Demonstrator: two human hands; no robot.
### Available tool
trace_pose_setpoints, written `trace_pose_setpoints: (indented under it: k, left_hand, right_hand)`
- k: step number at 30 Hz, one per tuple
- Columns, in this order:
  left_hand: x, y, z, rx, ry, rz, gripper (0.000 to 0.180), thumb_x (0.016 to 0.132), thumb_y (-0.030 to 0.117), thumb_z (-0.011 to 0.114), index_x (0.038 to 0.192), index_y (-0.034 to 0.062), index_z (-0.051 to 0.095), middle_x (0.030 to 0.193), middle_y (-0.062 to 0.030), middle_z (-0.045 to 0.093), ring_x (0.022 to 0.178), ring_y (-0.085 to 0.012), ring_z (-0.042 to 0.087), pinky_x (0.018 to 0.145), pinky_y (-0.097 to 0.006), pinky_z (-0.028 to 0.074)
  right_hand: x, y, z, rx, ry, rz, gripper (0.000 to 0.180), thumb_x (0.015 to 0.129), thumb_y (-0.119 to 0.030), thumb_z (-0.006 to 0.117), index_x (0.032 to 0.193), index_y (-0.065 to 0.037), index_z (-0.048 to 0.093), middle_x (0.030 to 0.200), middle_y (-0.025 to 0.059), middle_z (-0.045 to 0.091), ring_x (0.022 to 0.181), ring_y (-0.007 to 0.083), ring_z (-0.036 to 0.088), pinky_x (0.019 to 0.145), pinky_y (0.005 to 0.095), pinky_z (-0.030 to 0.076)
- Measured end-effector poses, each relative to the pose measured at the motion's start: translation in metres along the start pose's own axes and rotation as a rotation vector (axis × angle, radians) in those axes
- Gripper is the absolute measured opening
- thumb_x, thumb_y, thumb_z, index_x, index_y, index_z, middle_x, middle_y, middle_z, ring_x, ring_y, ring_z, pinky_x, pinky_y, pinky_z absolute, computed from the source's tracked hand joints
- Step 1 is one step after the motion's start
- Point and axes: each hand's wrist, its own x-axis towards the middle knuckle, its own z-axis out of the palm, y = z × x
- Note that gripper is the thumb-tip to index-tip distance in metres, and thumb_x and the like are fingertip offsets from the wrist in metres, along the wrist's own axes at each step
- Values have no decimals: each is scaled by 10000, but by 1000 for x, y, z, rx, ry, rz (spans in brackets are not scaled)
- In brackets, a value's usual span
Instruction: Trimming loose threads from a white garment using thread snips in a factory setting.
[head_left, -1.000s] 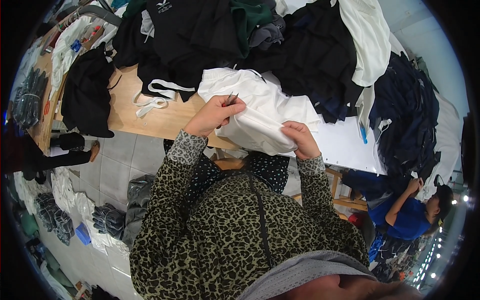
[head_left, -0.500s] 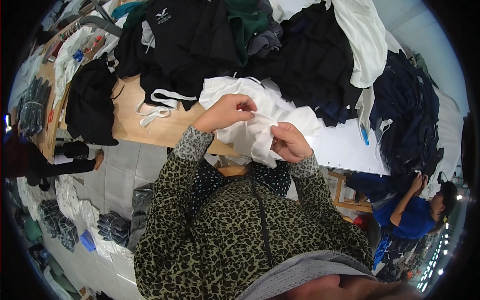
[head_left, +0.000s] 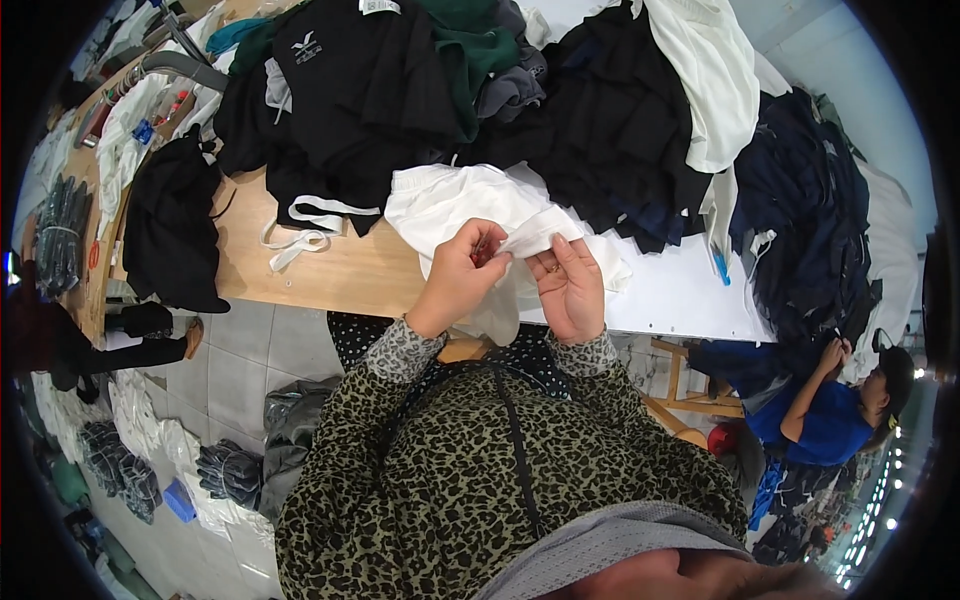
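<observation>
A white garment (head_left: pixel 450 200) with a gathered edge lies partly on the table, its near part lifted toward me. My left hand (head_left: pixel 462 275) pinches a fold of it between thumb and fingers. A dark reddish spot shows inside that hand's curled fingers; what it is I cannot make out. With the palm turned up, my right hand (head_left: pixel 572 292) holds the same stretch of cloth between thumb and fingers, a short way to the right. The cloth is pulled between the two hands, and some of it hangs below the left one over the table edge.
Black garments (head_left: pixel 350 90) are heaped along the table's far side. A white strap (head_left: pixel 300 240) lies on the wooden tabletop (head_left: pixel 330 275). White cloth (head_left: pixel 705 80) and a navy pile (head_left: pixel 800 200) are at the right. A person in blue (head_left: pixel 825 425) works there. Tied bundles (head_left: pixel 228 470) lie on the floor.
Both hands have moved lower in the picture. My right palm has turned upward, and the cloth between my hands now lies as a flatter fold.
</observation>
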Motion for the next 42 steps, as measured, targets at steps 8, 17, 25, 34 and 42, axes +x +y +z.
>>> trace_pose_setpoints:
  k: [8,17,25,34,42]
  left_hand:
    - [-2,12,1,107,-5,82,189,766,59,665,923,9,573,785,6,523,609,-53,419,548,-193,384]
    - [2,9,19,-72,56,22,186,757,48,706,900,1,598,784,14,513,611,-36,417,536,-174,363]
    - [0,7,14,158,94,161,109,816,56,643,900,-3,607,754,10,557,633,-36,468,560,-170,397]
    - [-3,7,12,412,87,466,108,837,84,619,887,-11,608,724,-23,579,619,-63,516,543,-196,419]
    - [-6,7,8,226,49,279,83,827,64,627,883,4,615,788,-4,571,630,-66,521,539,-202,416]
  right_hand:
    - [-6,2,-5,-62,59,11,293,890,-27,505,1181,-10,469,1130,89,578,1045,187,560,915,334,441]
    - [-14,10,7,-205,62,-110,492,843,67,520,1307,6,368,1179,107,560,1035,160,562,881,292,459]
    - [-15,11,5,-253,40,-101,530,833,79,522,1326,5,339,1147,116,577,1014,157,574,856,281,472]
    - [-16,8,1,-307,19,-13,563,829,75,522,1340,9,295,1090,112,603,951,149,597,817,260,481]
    - [-15,7,2,-267,-2,-2,604,823,74,525,1362,13,260,1092,123,606,956,151,600,801,261,492]
